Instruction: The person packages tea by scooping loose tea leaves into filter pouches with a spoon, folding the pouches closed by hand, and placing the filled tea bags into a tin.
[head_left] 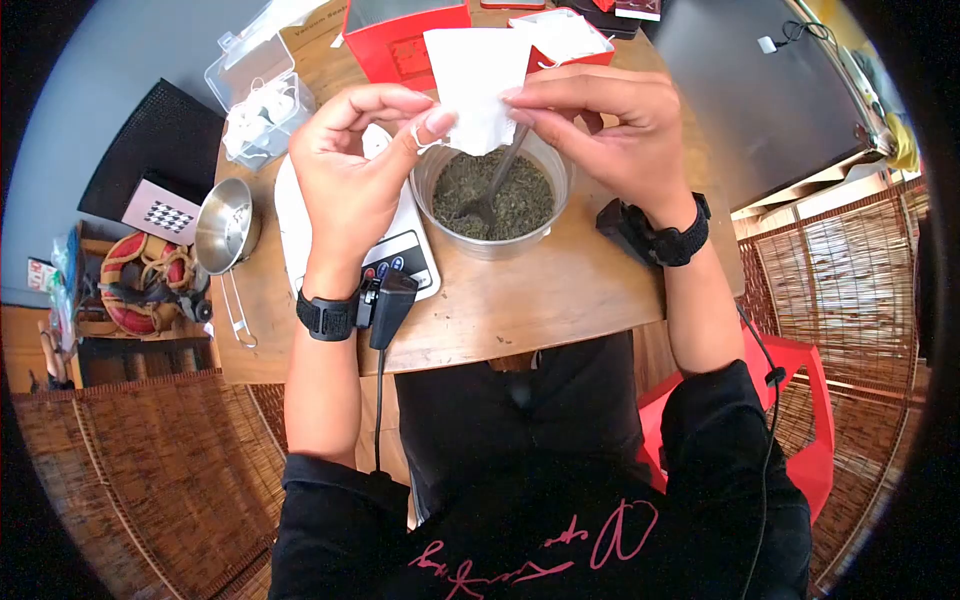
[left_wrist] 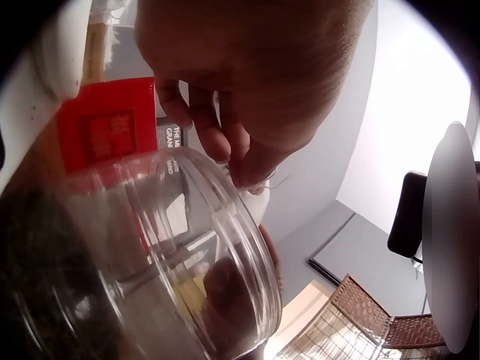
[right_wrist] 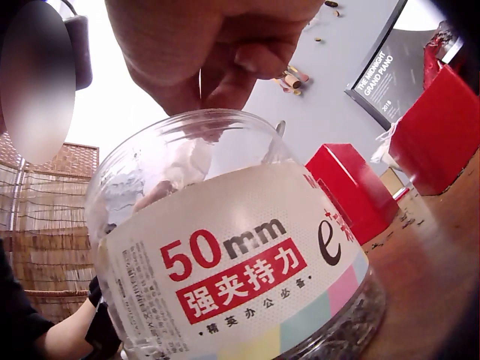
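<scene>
A white drawstring tea bag [head_left: 480, 70] is held up between both hands in the head view. My left hand [head_left: 352, 165] pinches its left lower edge between thumb and forefinger, where a thin string loops out. On the opposite side, my right hand [head_left: 625, 120] pinches the edge the same way. Just below is a clear plastic tub [right_wrist: 247, 247] with dried, dark green leaves [head_left: 520, 200] in its bottom. A metal spoon [head_left: 490, 205] leans inside, its bowl in the leaves. The left wrist view shows the left hand [left_wrist: 247, 75] above the tub's rim.
A white scale [head_left: 290, 220] with buttons lies left of the tub. Farther left are a metal pan [head_left: 225, 228] and a clear box [head_left: 262, 150] of white bags. Red boxes [head_left: 385, 55] stand behind on the wooden table [head_left: 560, 300]. A dark surface [head_left: 750, 100] lies right.
</scene>
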